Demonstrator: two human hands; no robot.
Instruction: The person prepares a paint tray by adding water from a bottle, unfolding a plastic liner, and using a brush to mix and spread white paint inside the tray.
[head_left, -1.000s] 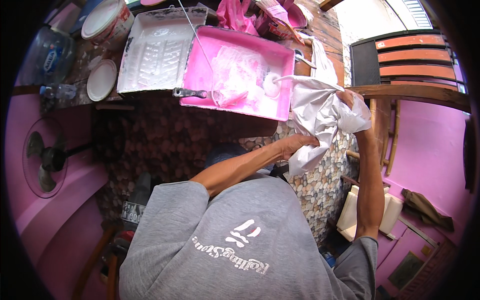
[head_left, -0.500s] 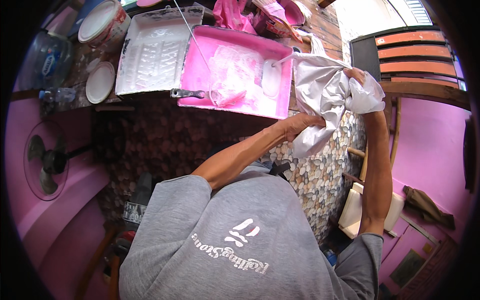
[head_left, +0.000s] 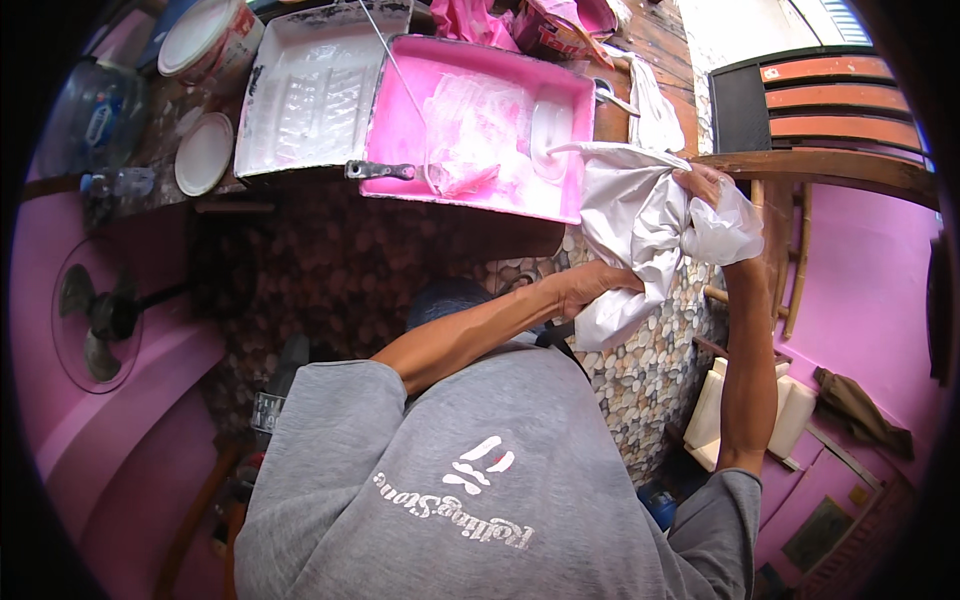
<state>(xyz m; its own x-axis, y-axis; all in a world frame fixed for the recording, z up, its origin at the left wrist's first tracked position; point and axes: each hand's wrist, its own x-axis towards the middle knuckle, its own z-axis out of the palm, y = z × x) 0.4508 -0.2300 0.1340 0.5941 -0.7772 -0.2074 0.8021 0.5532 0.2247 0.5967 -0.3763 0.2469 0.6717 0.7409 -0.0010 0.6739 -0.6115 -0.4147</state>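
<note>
A crumpled, whitish-grey sheet (head_left: 625,195), cloth or plastic, hangs between my hands, gathered in the middle. My left hand (head_left: 600,285) is closed on its lower left edge. My right hand (head_left: 703,186) grips its upper right part, fingers partly hidden in the folds. A thinner translucent white bunch (head_left: 728,228) lies over my right wrist. Left of the sheet is a pink paint tray (head_left: 405,100), with wet pink and white paint inside. Across its near rim lies a roller's black handle (head_left: 385,172). The sheet's upper left corner reaches the tray's right edge.
A white-smeared paint tray (head_left: 318,105) adjoins the pink one on the wooden table. Further left are a bucket (head_left: 200,45), a round white lid (head_left: 205,155) and bottles. A white cloth (head_left: 652,108) lies right of the trays. An orange-slatted chair (head_left: 835,105) stands at right.
Both hands and the sheet have come slightly down, toward my body. More of the white cloth on the table behind it now shows. My hold looks the same.
</note>
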